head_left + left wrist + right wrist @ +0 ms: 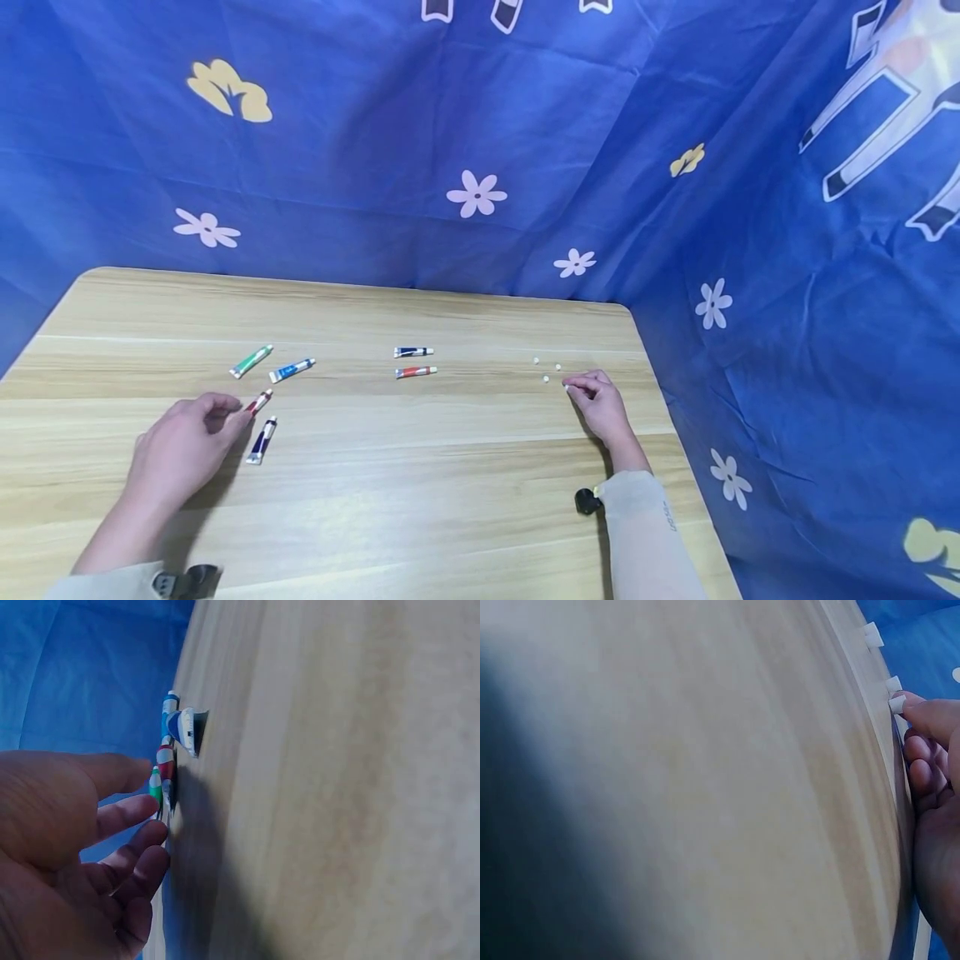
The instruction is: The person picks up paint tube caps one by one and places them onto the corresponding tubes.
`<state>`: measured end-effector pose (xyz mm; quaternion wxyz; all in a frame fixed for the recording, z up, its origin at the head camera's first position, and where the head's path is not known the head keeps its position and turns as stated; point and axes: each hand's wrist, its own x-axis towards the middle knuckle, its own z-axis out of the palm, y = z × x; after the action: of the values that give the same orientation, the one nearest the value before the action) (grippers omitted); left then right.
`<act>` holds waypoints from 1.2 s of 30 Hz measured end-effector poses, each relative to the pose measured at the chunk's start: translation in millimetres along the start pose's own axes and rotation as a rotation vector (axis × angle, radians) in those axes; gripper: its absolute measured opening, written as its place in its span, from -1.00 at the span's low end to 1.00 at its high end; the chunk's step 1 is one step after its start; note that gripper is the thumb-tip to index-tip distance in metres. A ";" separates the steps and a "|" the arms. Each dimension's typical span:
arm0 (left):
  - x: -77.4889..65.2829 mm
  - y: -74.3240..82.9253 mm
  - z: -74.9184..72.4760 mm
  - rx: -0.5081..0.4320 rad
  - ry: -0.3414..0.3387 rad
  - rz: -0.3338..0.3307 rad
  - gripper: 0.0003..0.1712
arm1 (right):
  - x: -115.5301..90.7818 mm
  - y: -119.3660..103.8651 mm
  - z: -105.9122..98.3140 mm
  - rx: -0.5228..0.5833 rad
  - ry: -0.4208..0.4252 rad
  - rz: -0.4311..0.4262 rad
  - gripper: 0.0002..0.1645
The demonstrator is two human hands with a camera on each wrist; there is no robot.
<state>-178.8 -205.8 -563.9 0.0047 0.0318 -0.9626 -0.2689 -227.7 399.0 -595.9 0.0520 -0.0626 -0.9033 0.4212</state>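
My left hand (183, 446) reaches over the left of the table, thumb and fingertips right beside a dark red paint tube (259, 402). In the left wrist view a gap shows between thumb and forefinger, with the red tube (165, 761) just past them. A dark purple tube (262, 442) lies nearer, and green (252, 361) and blue (292, 370) tubes lie farther back. At the right, my right hand (602, 407) pinches a small white cylinder (897, 704) between thumb and forefinger, at the tabletop. Several similar white cylinders stand close by, one of them (546, 379) just left of the fingertips.
Mid-table, a dark blue tube (414, 352) lies behind an orange-red tube (416, 372). The wood-grain table (420, 500) meets a blue patterned cloth (360, 167) at the back and right side.
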 end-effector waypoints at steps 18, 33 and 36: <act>-7.9 -1.4 6.5 -0.008 0.071 0.020 -0.74 | 1.4 9.3 -10.7 0.538 0.082 0.132 -0.62; -14.8 -6.7 -3.7 -0.170 0.080 -0.052 -0.54 | 2.6 10.2 -7.2 0.757 0.119 0.164 -0.65; -17.6 -1.9 -5.6 -0.210 0.098 -0.077 -0.50 | 2.4 11.2 -5.8 0.825 0.128 0.153 -0.68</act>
<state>-160.9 -209.2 -560.0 0.0449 0.0813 -0.9259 -0.3662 -228.4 410.9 -600.7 0.0973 -0.1295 -0.6469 0.7452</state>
